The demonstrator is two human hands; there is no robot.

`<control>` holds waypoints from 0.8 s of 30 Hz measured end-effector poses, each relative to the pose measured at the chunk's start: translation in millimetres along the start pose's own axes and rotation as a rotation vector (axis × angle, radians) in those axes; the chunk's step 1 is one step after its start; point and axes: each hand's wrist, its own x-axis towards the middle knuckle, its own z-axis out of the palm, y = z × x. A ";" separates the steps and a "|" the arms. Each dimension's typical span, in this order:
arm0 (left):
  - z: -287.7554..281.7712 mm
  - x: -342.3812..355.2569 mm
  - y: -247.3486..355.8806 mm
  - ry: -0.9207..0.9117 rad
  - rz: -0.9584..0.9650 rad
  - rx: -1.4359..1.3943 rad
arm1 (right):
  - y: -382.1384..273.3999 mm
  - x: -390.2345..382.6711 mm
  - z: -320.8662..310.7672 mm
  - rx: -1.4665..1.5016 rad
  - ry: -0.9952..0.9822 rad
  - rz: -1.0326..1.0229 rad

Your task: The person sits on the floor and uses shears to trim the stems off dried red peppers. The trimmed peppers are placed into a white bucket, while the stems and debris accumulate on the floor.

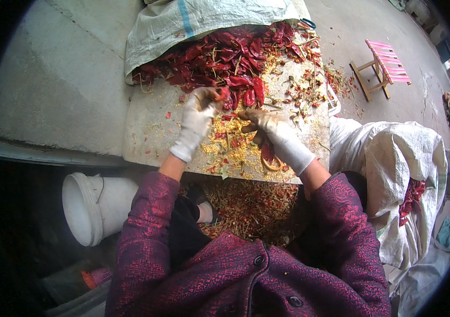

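Note:
My left hand (200,110), in a white glove with stained fingertips, is closed on a piece of dried red chili (222,95). Gloved the same way, my right hand (268,126) is lower and to the right, fingers curled; a dark red dried chili (267,150) shows under its palm. Beside that chili is a tan ring (272,166); whether it belongs to a tool cannot be made out. Yellow seeds (227,142) and red scraps lie beneath both hands. Just beyond them is a heap of dried red chilies (219,58), partly under a white woven sack (198,21).
The pale board (153,129) carries chili stems (305,95) on its right side. A white bucket (90,208) lies tipped at left. Another woven sack (402,153) stands at right, near a pink-strapped folding stool (386,61). Debris (249,208) covers the floor below.

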 end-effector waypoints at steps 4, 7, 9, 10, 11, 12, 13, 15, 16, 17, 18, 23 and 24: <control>22.4 -27.9 1.7 -0.212 0.072 0.062 | 9.5 3.4 6.5 0.099 0.015 0.032; 26.3 -31.7 2.7 -0.166 0.220 0.313 | 9.3 8.5 5.6 -0.102 0.045 0.093; 25.7 -29.5 4.1 -0.079 -0.010 0.092 | 11.0 13.2 8.4 -0.280 0.153 -0.030; 23.9 -29.4 5.8 -0.052 -0.023 -0.016 | 12.8 14.2 8.8 -0.278 0.184 -0.073; 23.4 -29.2 7.1 -0.062 -0.016 0.057 | 15.7 15.3 9.3 -0.448 0.231 -0.198; 22.4 -29.1 9.2 -0.072 -0.009 0.131 | 20.2 13.4 8.8 -0.626 0.272 -0.323; 22.9 -30.0 10.9 -0.082 -0.004 0.206 | 25.3 13.4 7.9 -0.811 0.317 -0.427; 24.4 -32.0 15.2 -0.145 0.112 0.414 | 37.6 14.1 3.5 -0.874 0.314 -0.464; 26.6 -33.4 16.9 -0.176 0.170 0.516 | 44.0 17.0 1.2 -0.886 0.312 -0.461; 28.3 -33.6 18.9 -0.202 0.256 0.608 | 49.8 20.2 -1.6 -0.901 0.307 -0.519; 31.7 -34.8 20.0 -0.152 0.241 0.583 | 54.4 26.3 -3.8 -0.790 0.262 -0.389; 34.4 -35.0 22.7 -0.136 0.357 0.572 | 54.9 35.0 -8.2 -0.364 0.049 -0.125; 33.3 -35.5 21.5 -0.142 0.415 0.649 | 50.8 28.6 -7.9 -0.379 0.014 -0.106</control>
